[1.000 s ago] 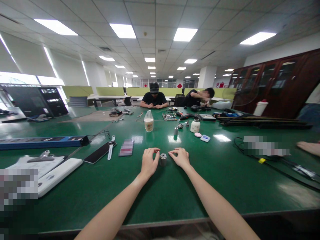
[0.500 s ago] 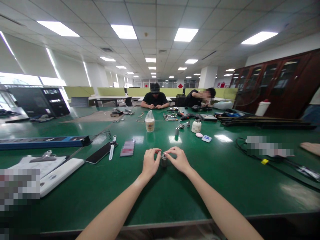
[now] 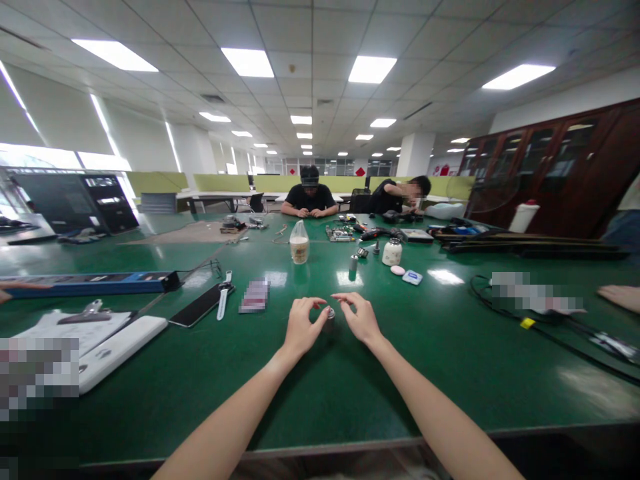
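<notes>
Near the middle of the green table [image 3: 300, 393], a small dark metal cylinder [image 3: 331, 314] with a shiny top is at the fingertips of my left hand [image 3: 303, 328]. The left thumb and index finger close on it, and the thumb partly covers its top. To its right, my right hand [image 3: 361, 320] is apart from it, index finger stretched out and thumb spread, holding nothing. Beyond my hands stands a second grey metal cylinder [image 3: 353, 263].
Ahead are a bagged cup [image 3: 300, 248], a white jar [image 3: 393, 252], a pink lid [image 3: 397, 270] and a small box [image 3: 413, 277]. A watch [image 3: 223, 300], phone [image 3: 195, 307] and clipboard [image 3: 85, 327] lie left. Cables [image 3: 550, 337] run right. Two people sit opposite; other hands show at both sides.
My right hand has come away from the cylinder and its fingers have spread. The cylinder has shifted slightly at my left fingertips. Another person's hand has appeared at the far left.
</notes>
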Tool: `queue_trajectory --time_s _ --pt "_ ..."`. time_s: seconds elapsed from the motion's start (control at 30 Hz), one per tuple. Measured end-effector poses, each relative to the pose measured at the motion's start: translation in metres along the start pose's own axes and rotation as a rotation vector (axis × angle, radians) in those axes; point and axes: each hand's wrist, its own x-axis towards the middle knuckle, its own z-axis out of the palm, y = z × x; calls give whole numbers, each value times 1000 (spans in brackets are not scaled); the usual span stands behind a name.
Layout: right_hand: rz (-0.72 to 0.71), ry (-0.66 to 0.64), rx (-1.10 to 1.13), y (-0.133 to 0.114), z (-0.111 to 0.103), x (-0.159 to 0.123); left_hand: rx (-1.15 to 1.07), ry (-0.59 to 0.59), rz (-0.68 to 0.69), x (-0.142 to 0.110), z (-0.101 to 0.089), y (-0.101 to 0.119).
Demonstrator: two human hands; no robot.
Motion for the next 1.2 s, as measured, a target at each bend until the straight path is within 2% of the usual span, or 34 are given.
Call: queue_trajectory --time_s 0.17,0.4,0.5,0.63,0.7,0.8,0.9,1.07,1.2 --pt "34 48 51 6 -1 2 17 8 4 0 2 0" --pt "131 50 43 1 -4 0 51 34 -33 14 -3 -9" --pt "159 61 42 2 -6 0 169 30 -123 17 -9 -25" --pt "143 91 7 5 -6 1 309 -99 -247 14 -13 -45" --pt "139 91 -8 6 -5 1 348 -147 -310 11 -13 -49" --pt "142 80 -33 5 -5 1 385 -126 -357 8 -12 -46" --pt "142 79 -65 4 -5 1 334 -73 -319 9 -12 -37" --pt "152 89 -138 3 -4 2 147 40 -132 10 -9 -13" --pt "145 68 -173 4 -3 2 81 25 -31 8 -6 -1"
